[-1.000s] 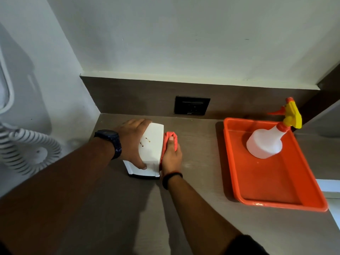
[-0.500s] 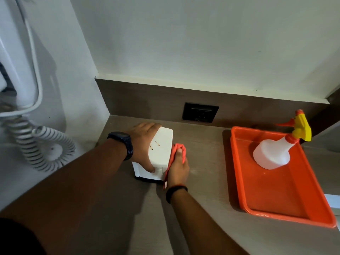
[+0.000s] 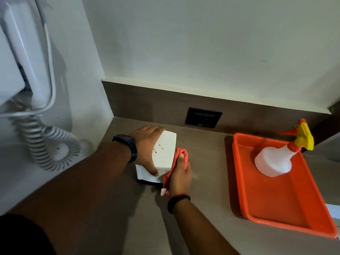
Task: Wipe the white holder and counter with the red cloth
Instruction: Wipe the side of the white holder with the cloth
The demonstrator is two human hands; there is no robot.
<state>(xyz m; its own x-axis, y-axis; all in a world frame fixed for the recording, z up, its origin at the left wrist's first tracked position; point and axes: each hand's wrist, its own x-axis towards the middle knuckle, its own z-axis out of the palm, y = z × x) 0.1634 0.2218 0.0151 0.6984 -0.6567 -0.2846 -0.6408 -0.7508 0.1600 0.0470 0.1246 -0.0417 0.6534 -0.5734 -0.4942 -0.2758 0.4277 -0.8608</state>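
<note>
White painted wall (image 3: 202, 43) fills the upper frame; a second white wall (image 3: 88, 74) meets it at the left corner. Dark brown wood-grain upstand (image 3: 147, 105) runs along the base of the back wall, capped by a pale ledge. Black socket plate (image 3: 203, 117) is set into the upstand, right of centre. White wall-mounted unit (image 3: 20, 57) on the left wall, with a coiled white cord (image 3: 46, 144) hanging below it and looping to a round fitting. A dark brown panel edge (image 3: 334, 107) shows at the far right. Light is soft and dim; shadows fall on the left wall behind the unit and cord.
</note>
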